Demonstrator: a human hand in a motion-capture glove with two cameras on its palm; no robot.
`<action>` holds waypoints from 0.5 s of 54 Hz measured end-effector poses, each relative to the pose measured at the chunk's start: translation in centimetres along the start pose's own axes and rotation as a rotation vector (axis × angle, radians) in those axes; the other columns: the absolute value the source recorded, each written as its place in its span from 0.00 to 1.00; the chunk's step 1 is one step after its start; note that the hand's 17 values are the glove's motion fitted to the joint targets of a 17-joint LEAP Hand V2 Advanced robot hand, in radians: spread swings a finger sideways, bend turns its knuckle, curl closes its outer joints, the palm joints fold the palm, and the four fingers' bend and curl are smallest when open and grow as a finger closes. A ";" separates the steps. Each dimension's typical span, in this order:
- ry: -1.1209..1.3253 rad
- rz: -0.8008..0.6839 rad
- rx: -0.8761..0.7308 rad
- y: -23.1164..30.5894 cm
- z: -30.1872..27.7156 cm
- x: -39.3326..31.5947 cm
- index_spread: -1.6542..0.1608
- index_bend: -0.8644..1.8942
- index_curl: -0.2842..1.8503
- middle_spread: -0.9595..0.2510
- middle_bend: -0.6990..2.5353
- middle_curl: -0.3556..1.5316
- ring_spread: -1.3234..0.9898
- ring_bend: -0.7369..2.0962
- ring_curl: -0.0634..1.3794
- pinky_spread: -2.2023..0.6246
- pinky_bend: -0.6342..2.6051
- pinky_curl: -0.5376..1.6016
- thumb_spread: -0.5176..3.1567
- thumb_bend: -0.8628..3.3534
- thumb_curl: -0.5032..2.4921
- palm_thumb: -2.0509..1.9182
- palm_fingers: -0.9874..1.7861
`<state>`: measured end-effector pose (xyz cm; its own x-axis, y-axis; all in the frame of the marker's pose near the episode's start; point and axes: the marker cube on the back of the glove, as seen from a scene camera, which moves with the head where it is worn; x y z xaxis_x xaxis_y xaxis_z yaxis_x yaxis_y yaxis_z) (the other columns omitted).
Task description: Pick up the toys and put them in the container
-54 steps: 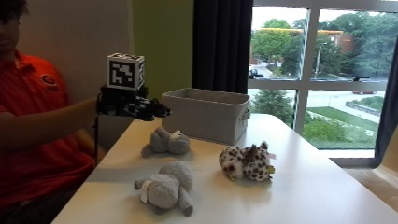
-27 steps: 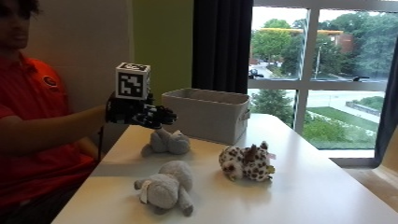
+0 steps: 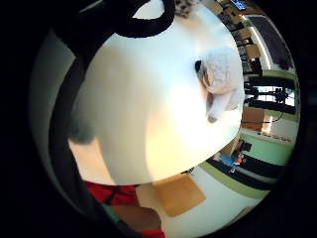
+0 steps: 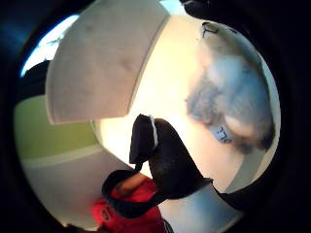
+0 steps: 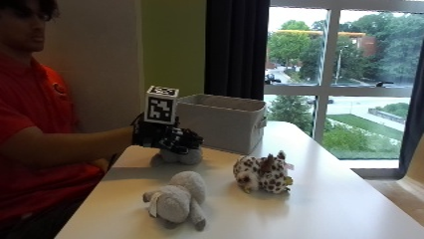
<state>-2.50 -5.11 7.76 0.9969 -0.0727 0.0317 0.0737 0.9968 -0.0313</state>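
The gloved right hand (image 5: 167,138) hangs palm down just over a grey plush toy (image 5: 180,156) that lies on the white table (image 5: 331,199) near its left edge, close in front of the container. Its fingers (image 5: 189,140) reach forward with a loose downward curl and are spread apart; nothing is held in them. From the outside view I cannot tell whether the fingertips touch the toy or stop just short of it. The thumb side palm view shows the same grey toy (image 4: 233,92) close below the palm, lying on the table beside the container's wall (image 4: 102,63), with the black thumb (image 4: 163,160) apart from it.

The container (image 5: 222,122) is a pale grey fabric bin standing at the far left part of the table, its open top upward. Toward the near edge lies a white lamb toy (image 5: 175,199), well apart from the hand; the little finger side palm view shows it (image 3: 220,79) on the bare tabletop too. A spotted brown-and-white animal toy (image 5: 263,173) sits near the middle of the table, right of the lamb and in front of the container's right corner. All three toys are on the table, outside the container
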 end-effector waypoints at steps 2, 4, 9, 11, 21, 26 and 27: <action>-0.009 0.006 -0.007 -0.3 0.2 0.0 0.72 0.37 0.27 0.72 0.27 0.35 0.55 0.32 0.16 0.79 0.38 0.41 0.48 0.19 0.23 0.50 0.33; -0.013 0.012 -0.007 -0.6 0.3 0.0 0.72 0.38 0.28 0.72 0.27 0.35 0.55 0.32 0.16 0.79 0.38 0.41 0.48 0.19 0.23 0.50 0.33; -0.013 0.007 0.007 -1.2 0.5 -0.2 0.71 0.38 0.28 0.72 0.26 0.35 0.55 0.32 0.16 0.79 0.38 0.41 0.48 0.19 0.23 0.50 0.33; -0.009 0.008 0.012 -1.5 0.7 -0.4 0.71 0.38 0.28 0.72 0.26 0.35 0.55 0.32 0.16 0.79 0.38 0.41 0.48 0.19 0.23 0.50 0.33; 0.029 0.003 -0.003 -2.5 1.6 -0.8 0.70 0.38 0.28 0.73 0.26 0.33 0.55 0.32 0.17 0.79 0.43 0.43 0.48 0.20 0.24 0.51 0.34; 0.018 0.009 -0.022 -2.9 2.1 -1.0 0.69 0.37 0.28 0.73 0.25 0.32 0.56 0.34 0.18 0.79 0.48 0.45 0.48 0.20 0.24 0.52 0.36; 0.022 0.007 -0.026 -2.9 2.2 -1.0 0.69 0.37 0.28 0.73 0.25 0.32 0.56 0.34 0.18 0.79 0.49 0.45 0.48 0.20 0.25 0.52 0.36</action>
<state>-3.75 -7.90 10.05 0.9978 -0.0662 0.0094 0.0667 0.9961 -0.0570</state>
